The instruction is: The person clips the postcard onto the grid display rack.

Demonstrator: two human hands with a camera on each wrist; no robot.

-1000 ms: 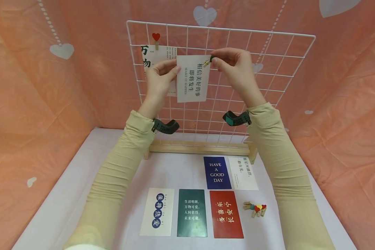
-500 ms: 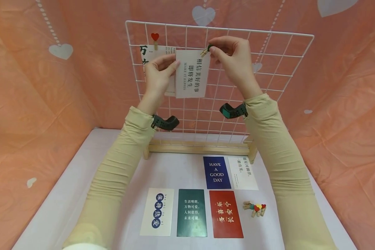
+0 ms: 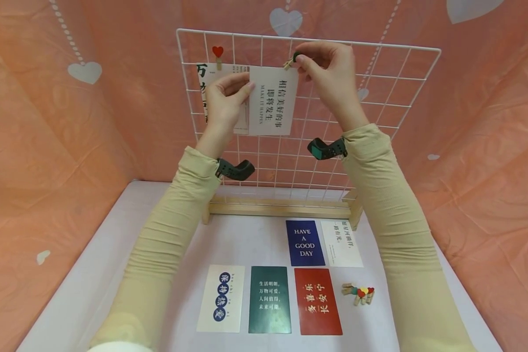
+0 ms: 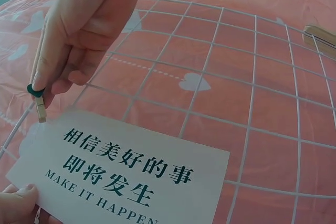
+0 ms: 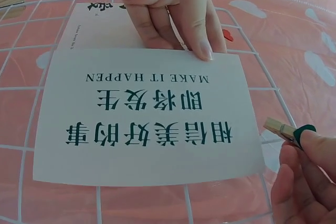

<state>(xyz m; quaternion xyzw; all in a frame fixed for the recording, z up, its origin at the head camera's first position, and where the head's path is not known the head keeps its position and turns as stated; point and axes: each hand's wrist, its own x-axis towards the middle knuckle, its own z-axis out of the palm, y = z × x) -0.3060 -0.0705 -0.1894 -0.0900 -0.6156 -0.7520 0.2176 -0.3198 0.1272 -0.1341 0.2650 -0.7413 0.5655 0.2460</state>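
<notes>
My left hand (image 3: 224, 105) pinches the left edge of a white postcard (image 3: 273, 105) printed "MAKE IT HAPPEN", held upright before the white wire grid (image 3: 334, 80). In my right hand (image 3: 330, 73) is a small wooden clothespin (image 5: 281, 129) with a green top, pinched between thumb and fingers. The clothespin's tip is right at the card's upper right corner in the head view. Behind my left hand, another white postcard (image 3: 224, 73) hangs on the grid under a red heart clothespin (image 3: 218, 55); the hand and held card partly cover it.
A wooden base (image 3: 277, 209) supports the grid. On the white table (image 3: 158, 215) lie a blue card (image 3: 305, 243), a green card (image 3: 270, 320), a red card (image 3: 308, 303) and two white ones. Several clothespins (image 3: 359, 293) lie at the right. Pink cloth (image 3: 39, 146) surrounds everything.
Both hands have risen, bringing the postcard and the green-topped clothespin higher against the grid. The clothespin has gone from overlapping the card's face to its top corner.
</notes>
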